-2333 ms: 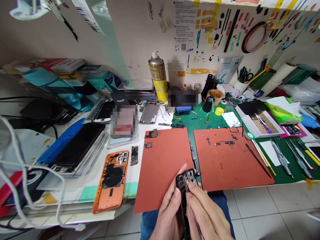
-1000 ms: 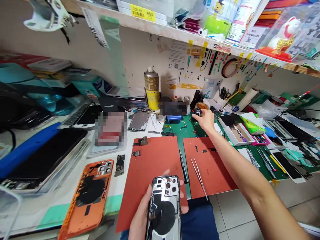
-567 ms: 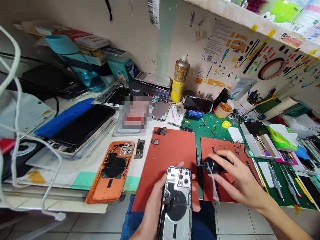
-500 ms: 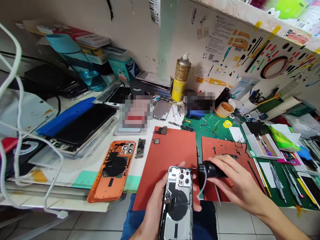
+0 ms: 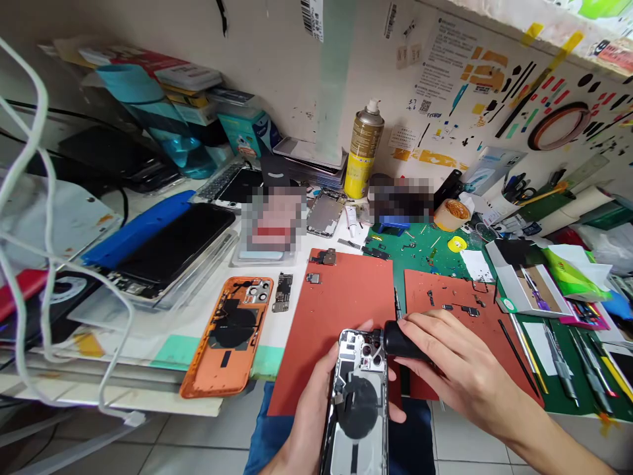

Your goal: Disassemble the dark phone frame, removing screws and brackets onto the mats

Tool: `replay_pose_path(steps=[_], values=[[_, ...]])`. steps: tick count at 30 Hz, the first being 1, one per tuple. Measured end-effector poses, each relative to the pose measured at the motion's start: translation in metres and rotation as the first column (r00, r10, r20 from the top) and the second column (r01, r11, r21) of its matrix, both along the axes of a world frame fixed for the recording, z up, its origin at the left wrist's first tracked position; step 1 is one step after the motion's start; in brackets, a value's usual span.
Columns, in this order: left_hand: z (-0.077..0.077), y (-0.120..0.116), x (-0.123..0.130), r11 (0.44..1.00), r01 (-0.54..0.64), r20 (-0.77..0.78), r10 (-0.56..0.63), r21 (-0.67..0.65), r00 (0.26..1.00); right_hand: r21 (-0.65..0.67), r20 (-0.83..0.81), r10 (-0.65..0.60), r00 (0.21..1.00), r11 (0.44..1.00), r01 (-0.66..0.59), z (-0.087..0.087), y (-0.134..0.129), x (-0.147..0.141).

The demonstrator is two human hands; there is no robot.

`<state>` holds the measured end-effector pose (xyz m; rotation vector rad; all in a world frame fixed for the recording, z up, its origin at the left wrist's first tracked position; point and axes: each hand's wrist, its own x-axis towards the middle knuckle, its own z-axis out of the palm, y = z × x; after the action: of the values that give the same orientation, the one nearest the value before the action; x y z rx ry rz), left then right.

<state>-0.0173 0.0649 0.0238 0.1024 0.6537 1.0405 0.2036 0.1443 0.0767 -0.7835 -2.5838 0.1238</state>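
Note:
My left hand [image 5: 316, 396] is wrapped round a silver phone housing [image 5: 360, 415], held upright with its camera openings at the top and a round black pad in the middle. My right hand [image 5: 457, 359] grips a black bottle [image 5: 406, 340], tipped sideways with its front end at the housing's upper right edge, by the camera openings. A thin pale tube runs from the bottle over the housing's top. Behind them lies a red mat [image 5: 341, 297] with small metal parts near its far edge.
An orange phone housing [image 5: 230, 336] and a circuit board [image 5: 281, 292] lie to the left. A second red mat [image 5: 445, 290] holds small parts. Several pens and tools lie at the right, near an open box [image 5: 529, 284]. A yellow spray can [image 5: 363, 152] stands at the back.
The bottle in my right hand has moved left, up against the housing's top, and its tube now lies over the camera area. The view has shifted slightly.

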Motion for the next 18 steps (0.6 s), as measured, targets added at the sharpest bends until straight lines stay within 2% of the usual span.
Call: replay_pose_path(steps=[11,18], values=[[-0.014,-0.001,-0.001,0.999,0.034,0.062,-0.034,0.008,0.997,0.027,0.047,-0.004,0.999,1.000,0.003,0.002,-0.001,-0.003],[-0.017,-0.001,0.000,0.998,-0.012,0.077,0.017,-0.058,0.997,0.009,0.062,-0.050,0.997,0.999,0.049,0.003,-0.006,0.006]])
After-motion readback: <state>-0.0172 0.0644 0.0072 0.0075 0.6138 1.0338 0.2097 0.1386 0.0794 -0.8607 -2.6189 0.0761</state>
